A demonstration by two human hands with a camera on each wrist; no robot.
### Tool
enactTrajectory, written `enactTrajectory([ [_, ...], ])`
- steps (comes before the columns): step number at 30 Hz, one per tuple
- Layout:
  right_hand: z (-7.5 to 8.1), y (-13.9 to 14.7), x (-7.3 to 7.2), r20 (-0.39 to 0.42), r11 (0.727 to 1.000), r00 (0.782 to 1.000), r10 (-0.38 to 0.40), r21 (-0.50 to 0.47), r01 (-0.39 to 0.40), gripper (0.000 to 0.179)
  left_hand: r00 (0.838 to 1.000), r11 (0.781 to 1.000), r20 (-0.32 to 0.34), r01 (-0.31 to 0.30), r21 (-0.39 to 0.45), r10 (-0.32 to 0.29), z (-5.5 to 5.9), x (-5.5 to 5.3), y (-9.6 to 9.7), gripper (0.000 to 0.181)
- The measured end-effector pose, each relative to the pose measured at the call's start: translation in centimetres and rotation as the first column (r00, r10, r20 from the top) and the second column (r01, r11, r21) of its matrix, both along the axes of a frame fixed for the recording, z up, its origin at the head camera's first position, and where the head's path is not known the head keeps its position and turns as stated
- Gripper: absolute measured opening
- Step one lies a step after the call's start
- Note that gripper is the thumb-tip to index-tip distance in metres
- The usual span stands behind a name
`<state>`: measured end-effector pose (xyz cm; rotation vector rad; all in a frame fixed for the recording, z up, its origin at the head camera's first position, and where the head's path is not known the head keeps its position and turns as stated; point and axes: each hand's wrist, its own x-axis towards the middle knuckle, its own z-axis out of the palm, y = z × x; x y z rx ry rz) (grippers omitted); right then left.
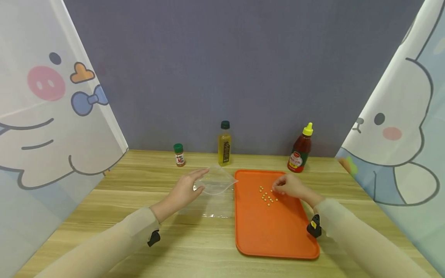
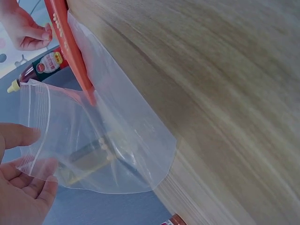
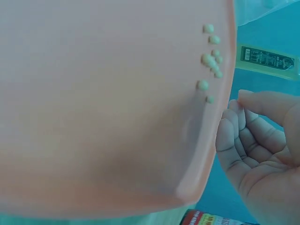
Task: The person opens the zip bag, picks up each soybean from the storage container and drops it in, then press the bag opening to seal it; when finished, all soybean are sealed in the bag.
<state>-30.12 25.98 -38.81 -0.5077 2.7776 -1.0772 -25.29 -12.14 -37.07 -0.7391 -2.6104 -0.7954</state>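
Note:
A clear zip-lock bag (image 1: 216, 181) stands with its mouth spread at the left side of the orange tray (image 1: 274, 235). My left hand (image 1: 185, 189) holds it by the zip edge; in the left wrist view the thumb (image 2: 23, 135) lies on the near side and the fingertips show through the plastic. Several small round pale-yellow beans (image 1: 267, 198) lie scattered on the upper half of the tray. Just right of them, low over the tray, is my right hand (image 1: 290, 185). Its thumb and fingertips meet in a pinch; whether a bean is between them I cannot tell.
Along the back of the wooden table (image 1: 139, 185) stand a green-capped spice jar (image 1: 179, 155), a bottle of yellow oil (image 1: 224, 146) and a red sauce bottle with a yellow tip (image 1: 300, 152). A grey panel (image 1: 222, 69) rises behind, with printed cloths at both sides.

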Motion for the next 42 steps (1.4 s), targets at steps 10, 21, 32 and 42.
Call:
enactTrajectory([
  [10, 1.4, -1.1, 0.0, -0.076, 0.999, 0.997, 0.019, -0.024, -0.021, 0.016, 1.0, 1.0, -0.004, 0.0, -0.006, 0.0, 0.1, 0.1, -0.1, 0.058],
  [21, 2.7, -3.9, -0.2, 0.002, 0.987, 1.0, -0.006, -0.162, 0.006, 0.029, 1.0, 1.0, -0.001, -0.003, -0.014, 0.003, 0.0, 0.1, 0.0, 0.059],
  [32, 3.8, -8.3, -0.5, -0.007, 0.968, 0.998, 0.062, -0.243, -0.062, 0.03, 1.0, 1.0, 0.008, -0.013, -0.021, 0.013, -0.1, 0.1, 0.2, 0.06],
  [42, 5.0, -12.6, -0.8, -0.031, 0.949, 0.992, 0.126, -0.287, -0.129, 0.024, 0.999, 1.0, 0.046, -0.016, -0.007, 0.016, 0.0, 0.0, 0.1, 0.059],
])
